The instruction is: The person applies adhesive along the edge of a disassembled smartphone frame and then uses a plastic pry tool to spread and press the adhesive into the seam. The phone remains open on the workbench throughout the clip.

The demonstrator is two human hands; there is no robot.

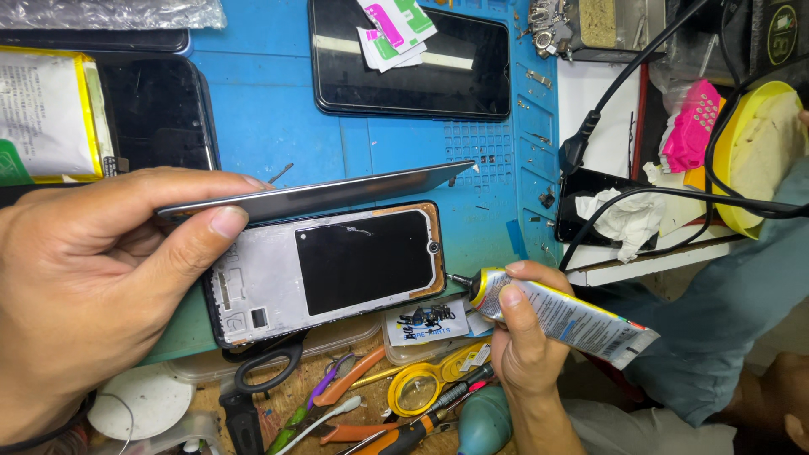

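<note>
My left hand [101,278] pinches the left end of a thin dark display panel [337,191], held edge-on and nearly level above a phone frame [329,270]. The frame lies flat on the blue repair mat [270,109], showing a silver inner chassis with a black rectangle and a copper-coloured rim at its right end. My right hand [527,324] grips a yellow-and-white glue tube [565,316], its black nozzle pointing left just off the frame's lower right corner.
A second phone [413,63] with sticker tabs lies at the mat's back. A battery pack [46,114] rests on a dark phone at left. Scissors [261,371], a yellow magnifier [417,388], tweezers and screwdrivers crowd the front edge. Black cables [640,198] cross at right.
</note>
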